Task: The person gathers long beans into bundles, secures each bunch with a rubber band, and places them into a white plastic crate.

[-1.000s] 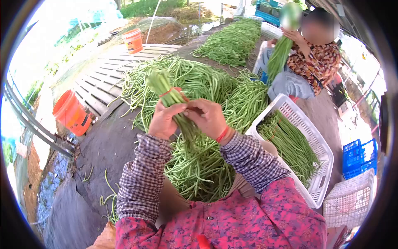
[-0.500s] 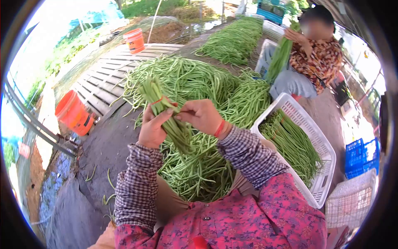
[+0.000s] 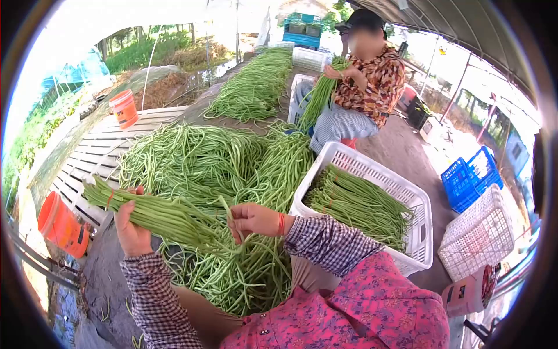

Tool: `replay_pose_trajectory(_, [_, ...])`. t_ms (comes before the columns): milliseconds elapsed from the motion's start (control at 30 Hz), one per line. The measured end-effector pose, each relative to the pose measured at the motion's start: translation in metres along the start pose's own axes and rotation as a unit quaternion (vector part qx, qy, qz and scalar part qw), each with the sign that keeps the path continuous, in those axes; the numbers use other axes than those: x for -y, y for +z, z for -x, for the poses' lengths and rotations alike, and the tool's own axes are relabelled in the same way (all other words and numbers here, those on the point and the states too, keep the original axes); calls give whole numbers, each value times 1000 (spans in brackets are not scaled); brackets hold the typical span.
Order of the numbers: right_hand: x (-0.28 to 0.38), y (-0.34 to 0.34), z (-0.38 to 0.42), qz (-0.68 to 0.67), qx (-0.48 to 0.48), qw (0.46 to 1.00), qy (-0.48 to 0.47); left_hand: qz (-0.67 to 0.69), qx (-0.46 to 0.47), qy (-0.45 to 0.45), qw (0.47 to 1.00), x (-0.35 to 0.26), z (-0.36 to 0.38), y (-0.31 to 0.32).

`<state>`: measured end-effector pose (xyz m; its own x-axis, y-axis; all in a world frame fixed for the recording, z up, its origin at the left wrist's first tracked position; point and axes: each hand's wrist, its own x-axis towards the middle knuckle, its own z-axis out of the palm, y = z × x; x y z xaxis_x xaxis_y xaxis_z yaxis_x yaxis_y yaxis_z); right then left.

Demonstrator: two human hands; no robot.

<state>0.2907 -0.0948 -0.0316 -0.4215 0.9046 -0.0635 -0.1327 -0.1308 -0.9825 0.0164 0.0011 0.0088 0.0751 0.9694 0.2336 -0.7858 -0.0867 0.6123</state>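
A bundle of long green beans lies across my left hand, whose fingers are wrapped around it. A red rubber band circles the bundle near its left end. At the other end of the bundle, my right hand pinches what looks like a single long bean, with its tip poking up past my fingers. A red band is around my right wrist. Below both hands spreads a loose heap of long beans, which reaches down between my legs.
To the right stands a white crate with banded bean bundles. Beyond it sits a co-worker holding beans. Farther right are a blue crate and another white crate. Orange buckets stand left; another bean pile lies behind.
My left hand has swung the bundle left and tilted it nearly level. My right hand has left the rubber band and moved to the bundle's other end. The view has shifted right.
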Motion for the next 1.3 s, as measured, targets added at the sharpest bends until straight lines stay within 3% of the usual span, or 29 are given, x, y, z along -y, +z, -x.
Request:
replay_pose_trajectory(100, [32, 23, -14, -17, -82, 994, -76, -101, 58, -19, 993, 22, 26, 39])
replay_pose_trajectory(200, [22, 46, -41, 226, -124, 935, -244, -95, 115, -93, 984, 47, 41, 47])
replay_pose_trajectory(267, [23, 49, -41, 222, -129, 942, -217, -42, 129, -159, 978, 46, 36, 38])
replay_pose_trajectory(333, [23, 49, -43, 163, -128, 964, -168, -9, 130, -166, 977, 49, 33, 28])
replay_pose_trajectory(433, [19, 48, -43, 210, -137, 947, -201, 7, 140, -182, 973, 49, 31, 26])
replay_pose_trajectory(600, [40, 33, -36, 123, -77, 988, -58, 39, 138, -193, 971, 47, 27, 19])
replay_pose_trajectory(700, [44, 38, -33, 78, -80, 990, -91, 68, 141, -200, 967, 47, 24, 20])
replay_pose_trajectory(800, [40, 44, -33, 117, -108, 982, -106, 44, 144, -190, 970, 50, 22, 18])
replay_pose_trajectory(900, [48, 53, -29, 359, -141, 911, -149, 12, 147, -191, 971, 51, 26, 23])
replay_pose_trajectory(1033, [43, 51, -37, 315, -129, 919, -201, -13, 149, -163, 975, 51, 29, 31])
replay_pose_trajectory(1133, [31, 44, -38, 271, -31, 948, -165, -24, 110, -134, 985, 52, 26, 28])
replay_pose_trajectory(1233, [19, 33, -18, 436, 92, 894, 51, 32, 68, -99, 992, 38, 14, 16])
replay_pose_trajectory(1300, [19, 23, -4, 259, 45, 965, 20, 27, 81, -81, 993, 25, 12, 17])
